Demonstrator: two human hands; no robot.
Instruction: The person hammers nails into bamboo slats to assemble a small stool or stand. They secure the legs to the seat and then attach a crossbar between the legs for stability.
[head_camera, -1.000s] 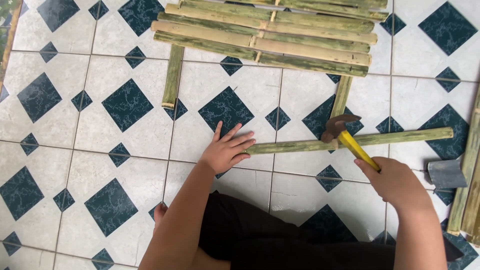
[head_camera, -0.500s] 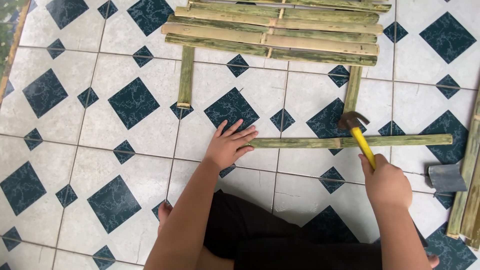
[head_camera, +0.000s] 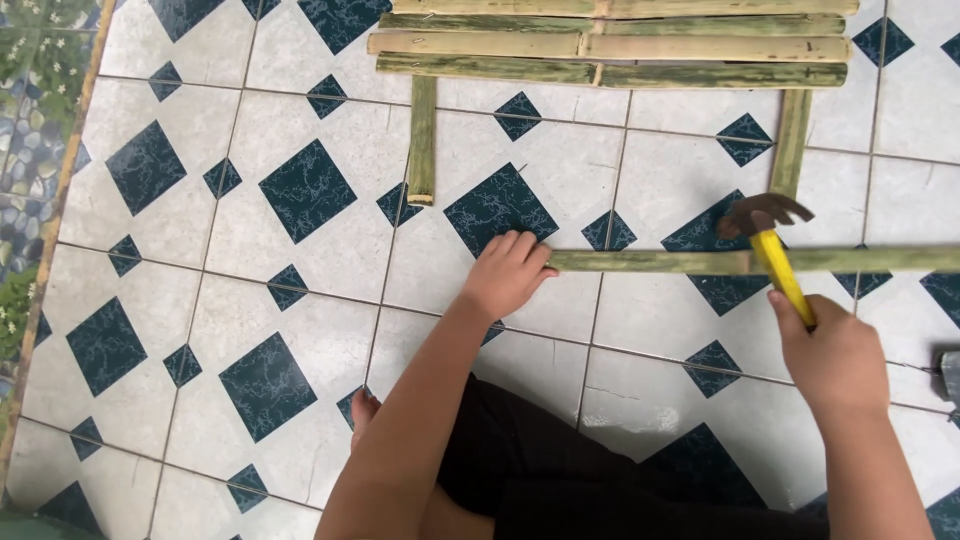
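Seated on a white floor (head_camera: 300, 330) of tiles set with dark blue diamonds, I press my left hand (head_camera: 505, 275) flat, palm down and fingers together, on the near end of a long green bamboo strip (head_camera: 650, 262) that lies straight across the tiles in front of me. The hand grips nothing; it simply rests on the strip's left end, the fingertips touching the bamboo.

My right hand (head_camera: 835, 360) is clenched around the yellow handle of a claw hammer (head_camera: 775, 250). The hammer's dark metal head sits just above the strip, at the spot where the strip crosses an upright bamboo leg (head_camera: 790, 145); whether the head actually touches the bamboo I cannot tell from this angle.

Beyond my hands lies a bamboo frame (head_camera: 610, 45): several slats stacked side by side along the top of the view, with two legs running down from them toward me. The left leg (head_camera: 423, 140) ends short on the tiles, well apart from the strip. The right leg reaches down to the hammer head.

My knee in dark shorts (head_camera: 560, 480) fills the bottom of the view, with one bare foot (head_camera: 363, 412) tucked beside my left forearm. A patterned mat edge (head_camera: 35, 150) shows at far left.
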